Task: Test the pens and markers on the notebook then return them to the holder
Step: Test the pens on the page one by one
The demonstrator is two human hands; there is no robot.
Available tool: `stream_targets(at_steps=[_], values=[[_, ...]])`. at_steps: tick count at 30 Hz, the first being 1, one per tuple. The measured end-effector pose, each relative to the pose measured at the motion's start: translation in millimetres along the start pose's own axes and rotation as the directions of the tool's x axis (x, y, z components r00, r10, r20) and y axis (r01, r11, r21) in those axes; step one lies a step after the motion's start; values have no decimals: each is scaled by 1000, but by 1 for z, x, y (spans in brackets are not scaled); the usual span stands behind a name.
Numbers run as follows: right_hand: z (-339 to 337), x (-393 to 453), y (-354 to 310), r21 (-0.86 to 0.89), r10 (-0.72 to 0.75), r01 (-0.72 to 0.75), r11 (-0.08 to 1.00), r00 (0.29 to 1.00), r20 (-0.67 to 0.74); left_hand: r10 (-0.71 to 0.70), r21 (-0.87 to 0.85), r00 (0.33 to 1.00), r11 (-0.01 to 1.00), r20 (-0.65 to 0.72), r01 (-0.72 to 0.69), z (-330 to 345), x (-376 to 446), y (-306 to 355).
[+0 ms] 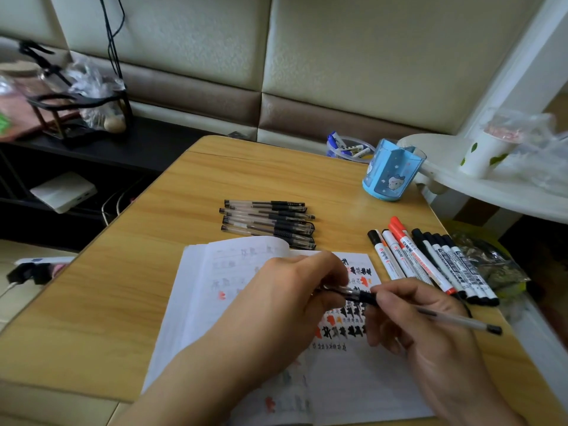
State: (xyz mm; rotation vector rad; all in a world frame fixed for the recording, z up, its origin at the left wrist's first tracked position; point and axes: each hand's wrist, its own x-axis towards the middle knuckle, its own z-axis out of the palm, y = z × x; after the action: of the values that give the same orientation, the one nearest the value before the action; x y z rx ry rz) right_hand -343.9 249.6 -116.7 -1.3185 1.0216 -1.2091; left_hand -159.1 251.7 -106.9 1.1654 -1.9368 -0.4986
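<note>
Over the open notebook [338, 379], already crowded with black and red test marks, the right hand [430, 342] grips a gel pen [445, 315] while the left hand [295, 290] pinches its tip end, likely the cap. Judging by the empty-looking blue holder [392, 173] at the far right, with gel pens [267, 221] and markers [430, 262] lying on the table [123, 287], every return remains.

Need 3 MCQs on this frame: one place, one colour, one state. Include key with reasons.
1. Where is the holder?
A. far right of the table
B. on the notebook
C. near left edge

2. What colour is the holder?
A. red
B. blue
C. black

3. What is the state of the pen over the notebook?
A. lying loose
B. in the holder
C. held by both hands

Key:
1 A, it stands by the far right edge.
2 B, its wall is blue.
3 C, left hand and right hand both grip it.
</note>
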Motion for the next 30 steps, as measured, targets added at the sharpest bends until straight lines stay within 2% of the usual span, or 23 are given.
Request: stream_targets(at_steps=[5,9,11,13,15,16,17,18,19,20,22,24,25,27,30], values=[[7,0,0,61,-5,5,998,1000,-9,59,-97,998,993,-12,-60,5,-3,9],[15,-7,-4,136,-96,100,986,995,-32,51,-247,995,966,-88,-72,1,-3,17],[19,-6,-4,133,-120,118,984,993,4,85,-214,994,972,-70,-98,-3,-2,19],[19,-4,-7,178,-86,75,981,995,55,101,-112,995,988,-26,-103,-7,-1,18],[12,-3,-16,288,-25,22,957,1000,5,58,0,998,998,-8,-58,-13,0,9],[7,-3,-23,281,-18,24,959,1000,-25,35,45,999,998,-13,-34,-17,0,2],[2,-3,-29,185,-34,40,982,999,-36,21,75,1000,997,-22,-19,-22,0,-5],[0,1,-37,-7,-47,47,999,999,-24,13,92,1000,996,-28,-10,-28,0,-11],[-1,6,-45,-243,-62,62,968,998,6,-1,108,999,994,-34,5,-35,0,-16],[1,16,-52,-463,-72,87,882,996,49,-25,129,998,991,-50,32,-39,1,-20],[9,44,-63,-755,-82,186,629,981,173,-99,143,987,983,-128,117,-44,4,-27],[24,80,-67,-863,-87,279,422,960,268,-242,133,951,954,-195,270,-45,6,-35],[31,101,-62,-866,-115,297,403,955,274,-337,151,918,916,-209,371,-45,6,-40],[43,148,-42,-843,-184,262,469,963,196,-489,288,850,800,-197,527,-47,7,-50],[57,205,0,-801,-111,134,583,990,85,-597,406,784,683,-170,608,-50,5,-56]])
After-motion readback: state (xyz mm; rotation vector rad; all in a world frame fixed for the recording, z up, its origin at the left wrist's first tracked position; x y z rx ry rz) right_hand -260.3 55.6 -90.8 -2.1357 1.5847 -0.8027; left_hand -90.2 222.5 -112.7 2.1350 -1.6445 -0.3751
